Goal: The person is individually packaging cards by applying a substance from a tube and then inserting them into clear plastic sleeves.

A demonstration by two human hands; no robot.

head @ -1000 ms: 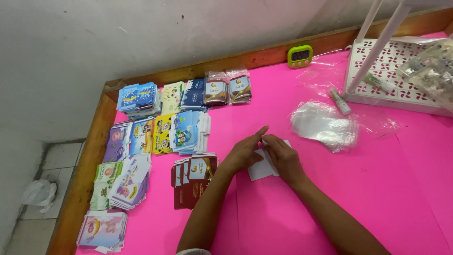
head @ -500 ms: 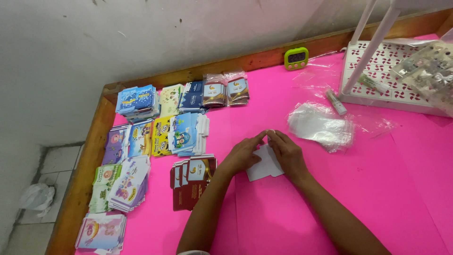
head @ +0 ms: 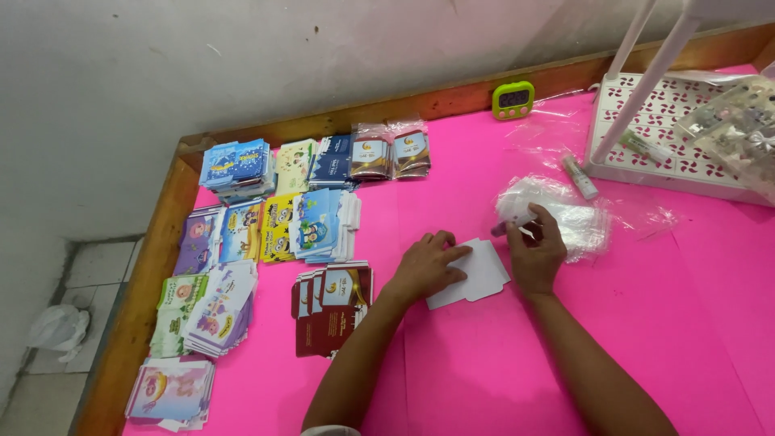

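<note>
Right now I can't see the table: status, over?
Left hand flat on white envelope. Right hand grips a small tube, beside clear bags. Nothing blocking.

card stacks (head: 274,234) left, envelope (head: 476,273) centre, basket (head: 686,137) far right

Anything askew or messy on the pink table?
Mostly tidy. The card stacks at left are fanned and uneven rather than squared. Loose clear plastic bags lie crumpled by the right hand. The left hand presses a white card flat. No spill or damage visible.
</note>
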